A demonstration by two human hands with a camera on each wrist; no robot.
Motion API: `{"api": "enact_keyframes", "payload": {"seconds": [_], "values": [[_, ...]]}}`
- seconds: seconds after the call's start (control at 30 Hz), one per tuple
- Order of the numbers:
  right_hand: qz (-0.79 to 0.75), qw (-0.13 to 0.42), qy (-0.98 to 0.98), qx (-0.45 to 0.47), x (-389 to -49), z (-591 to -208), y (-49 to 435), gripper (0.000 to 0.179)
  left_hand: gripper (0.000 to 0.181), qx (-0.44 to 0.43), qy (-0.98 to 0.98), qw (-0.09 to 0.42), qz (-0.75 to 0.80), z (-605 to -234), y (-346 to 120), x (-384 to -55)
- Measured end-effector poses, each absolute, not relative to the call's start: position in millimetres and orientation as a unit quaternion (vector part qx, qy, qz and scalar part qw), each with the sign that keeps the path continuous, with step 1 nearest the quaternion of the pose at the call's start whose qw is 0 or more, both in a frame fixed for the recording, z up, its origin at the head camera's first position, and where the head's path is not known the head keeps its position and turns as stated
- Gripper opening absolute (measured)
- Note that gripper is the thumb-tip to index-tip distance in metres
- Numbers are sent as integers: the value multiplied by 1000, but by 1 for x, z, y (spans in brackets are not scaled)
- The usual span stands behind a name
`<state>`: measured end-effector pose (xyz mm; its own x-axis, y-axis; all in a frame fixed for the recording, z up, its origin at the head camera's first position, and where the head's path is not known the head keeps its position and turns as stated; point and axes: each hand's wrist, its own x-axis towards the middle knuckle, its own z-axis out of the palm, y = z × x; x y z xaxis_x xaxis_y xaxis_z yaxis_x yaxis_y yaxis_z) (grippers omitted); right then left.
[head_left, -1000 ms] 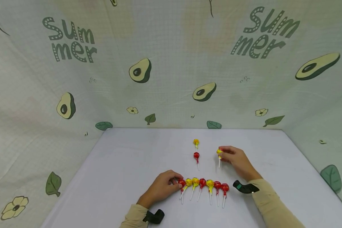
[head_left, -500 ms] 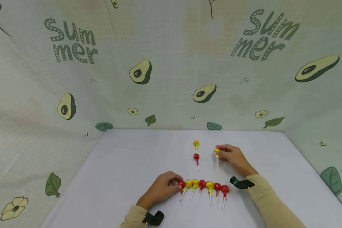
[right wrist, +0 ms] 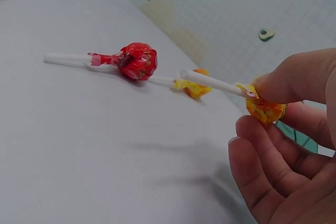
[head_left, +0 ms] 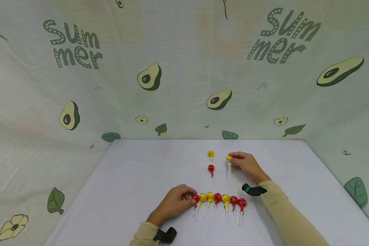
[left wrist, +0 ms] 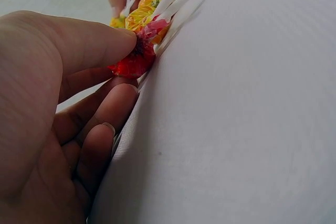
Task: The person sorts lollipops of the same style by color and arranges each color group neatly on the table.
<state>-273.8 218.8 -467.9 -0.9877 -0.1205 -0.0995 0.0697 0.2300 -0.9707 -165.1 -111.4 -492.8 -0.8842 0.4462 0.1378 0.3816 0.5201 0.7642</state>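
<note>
My left hand pinches the red-wrapped lollipop at the left end of a row, thumb on top and fingers beneath its head. Beside it in the row lie yellow lollipops and red lollipops, sticks toward me. Farther back, my right hand holds a yellow lollipop by its wrapped head between thumb and fingers; in the right wrist view it is raised over the table, its stick pointing left. Left of that hand a single red lollipop lies below another yellow lollipop, both in one line.
A white table carries everything. Behind it hangs a pale cloth printed with avocados, leaves and lettering. A black wrist strap is on the right sleeve, and a second strap on the left one.
My right hand, with the yellow lollipop, has moved left and a little away from me, closer to the two lying lollipops. The left hand stays at the row's end.
</note>
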Motion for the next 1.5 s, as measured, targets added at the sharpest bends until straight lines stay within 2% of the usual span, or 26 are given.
{"api": "enact_keyframes", "payload": {"seconds": [1.0, 1.5], "values": [[-605, 71, 793, -27, -295, -476, 210, 47, 21, 228, 874, 55, 426, -492, -112, -164], [-567, 63, 820, -37, -308, -475, 201, 41, 21, 232, 873, 52, 426, -492, -112, -164]]}}
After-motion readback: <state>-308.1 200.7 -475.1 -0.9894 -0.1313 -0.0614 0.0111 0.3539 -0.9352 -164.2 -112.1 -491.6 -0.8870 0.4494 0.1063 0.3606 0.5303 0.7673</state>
